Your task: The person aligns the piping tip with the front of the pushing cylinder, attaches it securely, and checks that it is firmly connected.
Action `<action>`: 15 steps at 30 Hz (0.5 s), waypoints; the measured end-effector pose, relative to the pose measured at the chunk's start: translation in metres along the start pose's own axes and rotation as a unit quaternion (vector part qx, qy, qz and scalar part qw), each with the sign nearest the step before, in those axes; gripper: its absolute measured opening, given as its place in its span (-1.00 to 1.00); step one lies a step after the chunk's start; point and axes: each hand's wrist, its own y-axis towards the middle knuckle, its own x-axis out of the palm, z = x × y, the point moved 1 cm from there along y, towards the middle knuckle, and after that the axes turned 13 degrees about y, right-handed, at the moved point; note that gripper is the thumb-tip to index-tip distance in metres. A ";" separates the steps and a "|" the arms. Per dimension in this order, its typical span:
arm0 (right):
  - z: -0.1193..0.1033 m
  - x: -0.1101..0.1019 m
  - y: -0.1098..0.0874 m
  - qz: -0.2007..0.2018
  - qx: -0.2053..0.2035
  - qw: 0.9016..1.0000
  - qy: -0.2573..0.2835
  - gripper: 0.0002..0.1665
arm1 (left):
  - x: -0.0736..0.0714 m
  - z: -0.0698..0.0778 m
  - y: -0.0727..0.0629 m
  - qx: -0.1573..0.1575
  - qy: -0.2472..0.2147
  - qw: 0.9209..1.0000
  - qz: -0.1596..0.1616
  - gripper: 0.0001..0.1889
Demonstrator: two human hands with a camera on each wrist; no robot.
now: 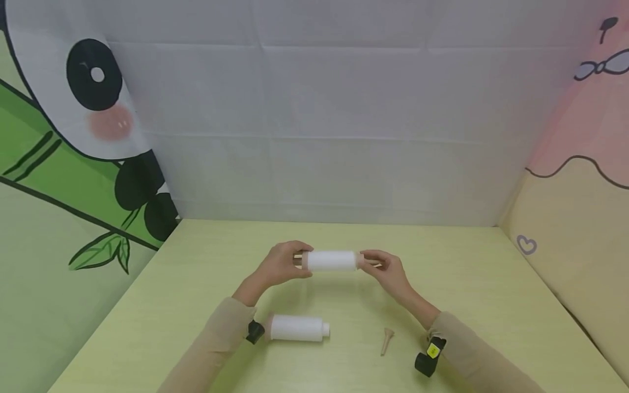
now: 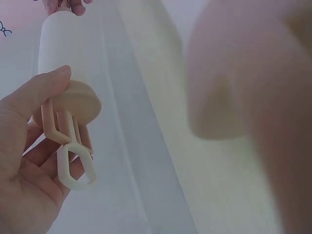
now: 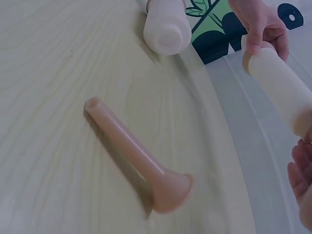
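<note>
Grips a white, beige-capped cylinder (image 1: 331,261) with left hand (image 1: 280,266) and pinches its pinkish end (image 1: 360,261) with right hand (image 1: 392,274) above the pale-yellow wood-grain counter (image 1: 452,284), short of its back edge (image 1: 339,224).

a pale yellow table (image 1: 457,289) meets a grey backdrop (image 1: 339,109), with 1 black cartoon eye (image 1: 88,82) at left.

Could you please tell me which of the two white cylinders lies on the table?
The lower cylinder in the head view, its narrow neck bare; the upper cylinder is held above the table between the left grip and right grip.
</note>
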 end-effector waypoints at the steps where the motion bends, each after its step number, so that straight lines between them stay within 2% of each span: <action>1: 0.000 0.000 0.000 -0.002 0.000 1.000 -0.002 -0.66 | 0.000 0.000 0.000 0.000 -0.001 1.000 -0.002 -0.50; 5: 0.000 -0.001 -0.001 -0.009 -0.019 1.000 -0.020 -0.67 | -0.001 0.002 -0.002 0.002 -0.002 1.000 -0.003 -0.51; 11: -0.003 0.000 -0.002 -0.018 -0.102 0.993 -0.063 -0.70 | -0.001 -0.001 -0.002 0.003 -0.001 1.000 -0.005 -0.50; 15: -0.006 0.001 -0.003 -0.026 -0.129 0.989 -0.068 -0.73 | -0.003 0.000 -0.002 -0.001 -0.011 1.000 -0.008 -0.50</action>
